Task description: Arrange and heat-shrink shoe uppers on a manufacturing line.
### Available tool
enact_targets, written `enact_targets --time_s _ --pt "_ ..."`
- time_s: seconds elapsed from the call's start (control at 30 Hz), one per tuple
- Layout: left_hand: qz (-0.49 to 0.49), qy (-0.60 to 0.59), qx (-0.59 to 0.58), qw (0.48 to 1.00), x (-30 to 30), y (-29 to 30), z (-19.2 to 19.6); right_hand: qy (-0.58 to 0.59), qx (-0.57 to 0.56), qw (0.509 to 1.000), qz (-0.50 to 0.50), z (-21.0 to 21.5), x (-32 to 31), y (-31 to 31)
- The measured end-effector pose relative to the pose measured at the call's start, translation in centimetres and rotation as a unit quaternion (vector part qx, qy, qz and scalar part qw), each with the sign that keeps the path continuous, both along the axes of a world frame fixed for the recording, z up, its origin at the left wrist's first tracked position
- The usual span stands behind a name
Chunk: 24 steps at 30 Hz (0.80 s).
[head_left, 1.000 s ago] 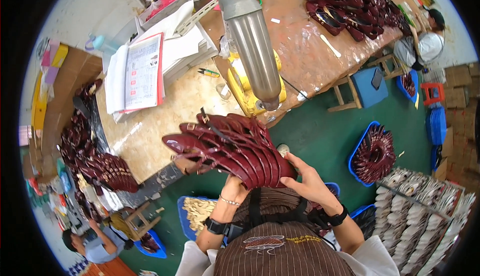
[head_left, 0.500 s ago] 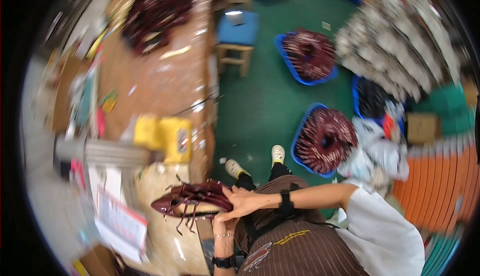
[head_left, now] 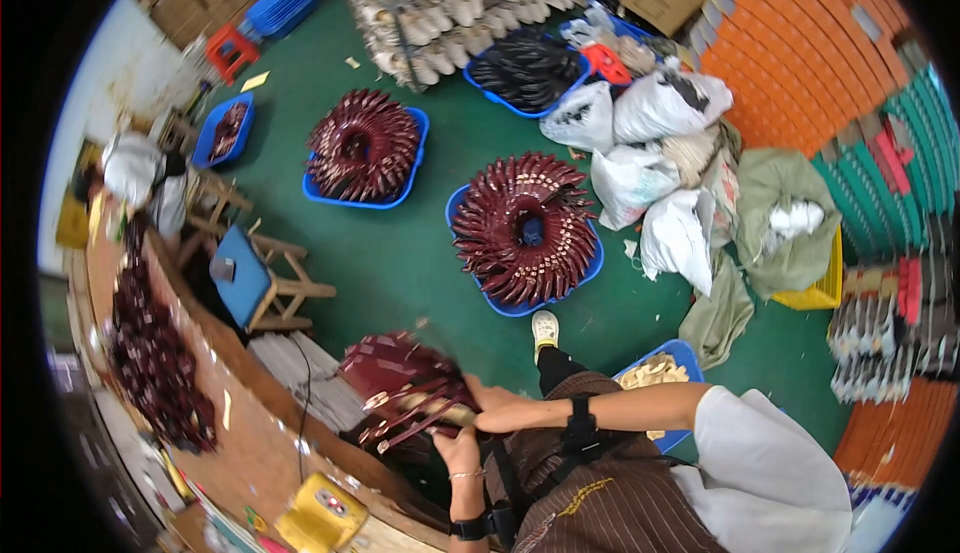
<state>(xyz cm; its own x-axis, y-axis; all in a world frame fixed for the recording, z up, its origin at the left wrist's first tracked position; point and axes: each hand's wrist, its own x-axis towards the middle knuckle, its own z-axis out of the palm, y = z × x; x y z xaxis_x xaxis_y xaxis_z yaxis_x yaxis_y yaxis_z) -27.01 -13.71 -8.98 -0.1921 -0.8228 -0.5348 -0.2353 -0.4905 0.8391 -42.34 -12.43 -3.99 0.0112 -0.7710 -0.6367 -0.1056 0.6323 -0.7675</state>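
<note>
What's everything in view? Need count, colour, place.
held shoes: count blurred, dark red, lower centre
shoe tubs: three, blue, on floor
floor: one, green, throughout
shoe pile: uncountable, dark red, on bench
bench: one, brown, lower left
boxy device: one, yellow, on bench
padded stool: one, blue-topped, beside bench
small stool: one, red, upper left
black-filled tub: one, blue, upper centre
cream-filled tub: one, blue, lower right
bags: several, white, right of centre
crate: one, yellow, right
racked items: many, pale, top
stacks: several, orange or teal, right
co-worker: one, white top, left
apron: one, brown striped, bottom
left grip: one, bare, on shoes
right grip: one, bare, on shoes
</note>
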Motion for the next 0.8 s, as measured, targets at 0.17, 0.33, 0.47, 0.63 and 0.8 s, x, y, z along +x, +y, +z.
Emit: enact_targets --time_s 0.17,0.33,0.47,0.63,0.8 --pt "-0.263 -0.18 -0.187 0.929 -16.3 -2.1 2.5 -0.005 -0.195 0.947 -0.255 -6.6 -10.9 4.8" --pt "-0.448 -0.211 -0.373 0.784 -29.5 -3.9 5.7 -0.102 -0.151 0.864 -0.47 -3.9 -21.4 5.2" --pt "-0.59 -0.088 -0.352 0.722 -38.3 -6.6 4.7 -0.079 -0.165 0.773 -0.608 -7.9 -28.2 6.8" --pt "-0.664 0.058 -0.146 0.731 -46.0 -10.2 -4.5 -0.231 -0.231 0.502 -0.801 -18.0 -33.0 7.4" --pt "-0.723 -0.05 -0.124 0.678 -48.4 -18.2 -18.2 -0.246 -0.278 0.303 -0.878 -32.4 -35.7 5.4"
